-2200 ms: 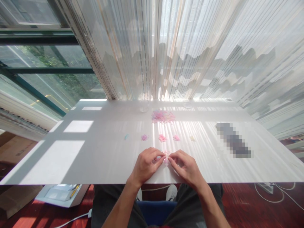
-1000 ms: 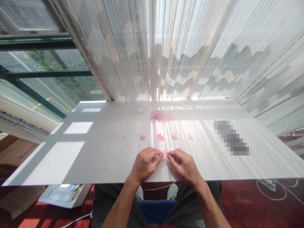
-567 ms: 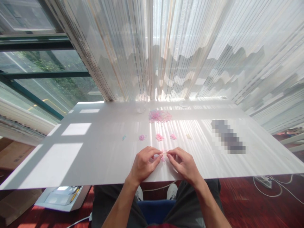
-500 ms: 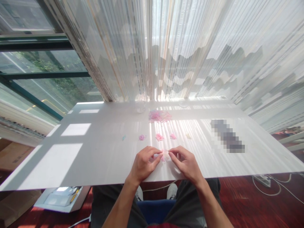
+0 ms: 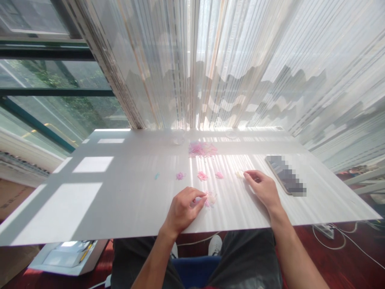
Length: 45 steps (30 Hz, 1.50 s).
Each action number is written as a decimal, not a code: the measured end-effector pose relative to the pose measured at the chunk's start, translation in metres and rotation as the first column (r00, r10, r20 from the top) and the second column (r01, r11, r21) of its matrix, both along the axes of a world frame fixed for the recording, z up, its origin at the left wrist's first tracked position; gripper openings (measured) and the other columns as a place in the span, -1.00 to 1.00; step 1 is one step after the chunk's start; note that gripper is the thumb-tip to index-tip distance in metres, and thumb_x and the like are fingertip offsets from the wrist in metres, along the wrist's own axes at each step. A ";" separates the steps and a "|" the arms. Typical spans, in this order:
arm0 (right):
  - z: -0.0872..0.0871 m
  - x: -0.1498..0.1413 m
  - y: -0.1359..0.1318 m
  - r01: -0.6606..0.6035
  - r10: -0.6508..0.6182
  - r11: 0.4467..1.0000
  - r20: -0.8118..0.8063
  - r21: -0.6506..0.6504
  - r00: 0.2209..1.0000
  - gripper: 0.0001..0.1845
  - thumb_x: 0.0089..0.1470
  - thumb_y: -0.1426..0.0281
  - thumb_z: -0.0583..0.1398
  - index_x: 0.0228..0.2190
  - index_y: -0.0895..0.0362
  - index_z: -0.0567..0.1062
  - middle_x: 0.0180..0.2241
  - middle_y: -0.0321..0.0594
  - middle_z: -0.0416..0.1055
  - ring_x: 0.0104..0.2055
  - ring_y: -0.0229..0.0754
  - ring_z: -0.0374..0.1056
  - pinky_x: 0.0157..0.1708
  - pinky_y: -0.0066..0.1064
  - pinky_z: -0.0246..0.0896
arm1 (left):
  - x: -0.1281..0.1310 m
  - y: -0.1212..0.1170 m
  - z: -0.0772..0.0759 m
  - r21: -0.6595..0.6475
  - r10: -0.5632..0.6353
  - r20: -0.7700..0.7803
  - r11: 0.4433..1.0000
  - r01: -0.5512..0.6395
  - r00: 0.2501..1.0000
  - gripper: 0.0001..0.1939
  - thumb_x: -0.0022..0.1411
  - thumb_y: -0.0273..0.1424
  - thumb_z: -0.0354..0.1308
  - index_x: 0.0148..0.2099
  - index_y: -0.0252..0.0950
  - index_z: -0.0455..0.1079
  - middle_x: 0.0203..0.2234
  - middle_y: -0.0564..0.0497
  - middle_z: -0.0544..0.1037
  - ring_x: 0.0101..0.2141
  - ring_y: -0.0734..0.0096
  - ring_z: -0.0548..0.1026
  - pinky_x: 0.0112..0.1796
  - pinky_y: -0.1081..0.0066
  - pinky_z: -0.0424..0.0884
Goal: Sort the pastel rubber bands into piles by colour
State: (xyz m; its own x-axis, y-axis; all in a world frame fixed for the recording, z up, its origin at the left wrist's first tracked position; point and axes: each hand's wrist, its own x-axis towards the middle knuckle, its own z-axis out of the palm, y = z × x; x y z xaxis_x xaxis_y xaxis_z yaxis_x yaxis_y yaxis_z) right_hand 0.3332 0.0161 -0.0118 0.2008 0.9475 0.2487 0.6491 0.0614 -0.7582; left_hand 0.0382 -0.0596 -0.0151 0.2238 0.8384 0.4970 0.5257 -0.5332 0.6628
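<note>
My left hand (image 5: 184, 206) rests at the table's near side, thumb and forefinger pinched together at the edge of a mixed pile of small pink and pale rubber bands (image 5: 211, 198). Whatever is between those fingertips is too small to make out. Further right, my right hand (image 5: 263, 188) pinches at a small heap of pale yellow rubber bands (image 5: 238, 174), apparently with one pale band at its fingertips. In the same row lie a blue bit (image 5: 157, 176), a purple heap (image 5: 180, 176), a coral-pink heap (image 5: 202, 176) and a pink heap (image 5: 219, 175).
A larger pink and lilac pile (image 5: 203, 149) lies farther back on the white table (image 5: 135, 200). Behind it are a clear round dish (image 5: 178, 138) and a second clear piece (image 5: 231, 134). A phone (image 5: 284, 174), partly pixelated, lies right of my right hand. Striped curtains (image 5: 186, 60) hang behind.
My right hand has moved away from my left, rightward and farther back, to the pale yellow heap. My left hand has stayed at the near pile.
</note>
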 end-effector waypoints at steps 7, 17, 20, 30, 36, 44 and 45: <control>-0.008 -0.003 0.000 -0.035 0.034 0.999 0.055 0.019 0.998 -0.54 0.00 -0.01 0.22 -0.35 0.11 0.65 -0.35 -0.09 0.62 -0.39 -0.08 0.44 -0.28 -0.24 0.37 | 0.000 0.000 0.000 -0.010 0.010 0.002 1.000 -0.010 1.000 -0.92 0.41 -0.40 0.18 -0.16 -0.23 0.51 -0.32 0.00 0.61 -0.36 0.39 0.52 -0.29 0.38 0.48; -0.011 0.000 -0.001 -0.056 0.052 0.997 0.083 0.050 0.995 -0.50 0.05 -0.05 0.21 -0.33 0.11 0.65 -0.34 -0.09 0.63 -0.41 -0.09 0.44 -0.29 -0.24 0.38 | -0.001 -0.001 0.002 -0.014 0.025 -0.005 1.000 -0.025 1.000 -0.87 0.41 -0.39 0.15 -0.18 -0.23 0.53 -0.35 -0.02 0.62 -0.38 0.38 0.53 -0.30 0.37 0.49; -0.012 -0.001 -0.001 -0.050 0.045 0.997 0.081 0.063 0.996 -0.50 0.08 -0.05 0.19 -0.33 0.11 0.65 -0.33 -0.08 0.63 -0.39 -0.07 0.46 -0.27 -0.23 0.39 | -0.001 -0.001 0.001 -0.008 0.024 -0.005 1.000 -0.024 1.000 -0.88 0.40 -0.40 0.15 -0.19 -0.23 0.53 -0.35 -0.02 0.61 -0.39 0.37 0.51 -0.30 0.36 0.48; -0.010 -0.001 -0.005 -0.047 0.042 0.995 0.060 0.084 0.997 -0.48 0.12 -0.05 0.17 -0.33 0.13 0.64 -0.31 -0.05 0.64 -0.39 -0.08 0.44 -0.28 -0.22 0.37 | -0.044 0.001 0.014 -0.021 0.117 0.079 0.993 -0.116 0.990 -0.86 0.40 -0.35 0.16 -0.15 -0.23 0.54 -0.30 -0.01 0.62 -0.37 0.43 0.51 -0.34 0.44 0.43; -0.007 -0.002 -0.009 -0.067 0.065 0.994 0.023 0.085 0.998 -0.49 0.12 -0.06 0.17 -0.34 0.13 0.64 -0.32 -0.06 0.63 -0.44 -0.10 0.40 -0.32 -0.23 0.36 | -0.132 0.034 0.011 -0.044 0.510 -0.205 0.848 -0.529 0.835 -0.62 0.34 -0.26 0.00 0.07 -0.32 0.47 -0.09 -0.16 0.57 -0.27 0.27 0.52 -0.14 0.22 0.51; -0.004 -0.003 -0.011 -0.086 0.085 0.992 0.022 0.094 0.996 -0.50 0.15 -0.06 0.16 -0.34 0.11 0.63 -0.37 -0.11 0.62 -0.46 -0.11 0.38 -0.34 -0.25 0.34 | -0.133 0.044 -0.001 -0.076 0.432 -0.349 0.872 -0.484 0.832 -0.58 0.23 -0.18 0.12 0.04 -0.27 0.53 -0.20 -0.11 0.55 -0.15 0.10 0.51 0.06 0.06 0.45; -0.004 -0.003 -0.011 -0.085 0.084 0.992 0.021 0.096 0.996 -0.49 0.15 -0.06 0.15 -0.34 0.10 0.63 -0.37 -0.11 0.62 -0.46 -0.11 0.38 -0.34 -0.25 0.34 | -0.130 0.044 -0.002 -0.077 0.430 -0.351 0.872 -0.484 0.832 -0.60 0.24 -0.19 0.11 0.03 -0.26 0.53 -0.20 -0.11 0.54 -0.16 0.11 0.51 0.05 0.07 0.46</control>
State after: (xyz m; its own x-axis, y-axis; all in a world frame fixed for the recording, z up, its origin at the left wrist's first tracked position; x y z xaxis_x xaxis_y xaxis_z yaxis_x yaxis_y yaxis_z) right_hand 0.3303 0.0046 -0.0160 0.1159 0.9324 0.3424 0.6514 0.1889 -0.7349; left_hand -0.0921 -0.0155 -0.0167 -0.0834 0.9435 0.3208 0.8762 -0.0839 0.4746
